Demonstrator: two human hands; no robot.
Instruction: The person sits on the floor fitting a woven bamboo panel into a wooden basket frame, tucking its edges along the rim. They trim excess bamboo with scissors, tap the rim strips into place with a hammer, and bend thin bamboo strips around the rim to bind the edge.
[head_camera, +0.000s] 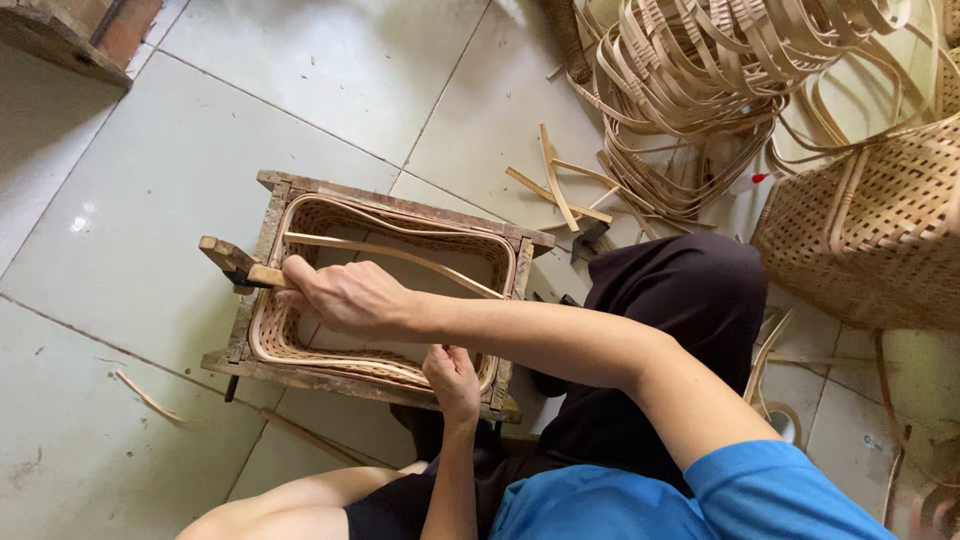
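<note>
Fingers of my right hand (345, 297) wrap tight around the wooden mallet (235, 264) at the frame's (400, 205) far-left edge; my left hand (452, 380) pinches the basket (385, 365) rim at the near side. Short taps seem best, steadying the rim.

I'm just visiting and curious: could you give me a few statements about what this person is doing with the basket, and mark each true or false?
1. The right hand grips a wooden-handled tool at the frame's far-left edge. True.
2. The half-woven rectangular cane basket sits inside a rough wooden frame. True.
3. The left hand rests on the floor. False: it is at the basket's near rim.
4. The floor is bare earth. False: it is pale glazed tile.
5. A finished woven basket stands at the right. True.
</note>
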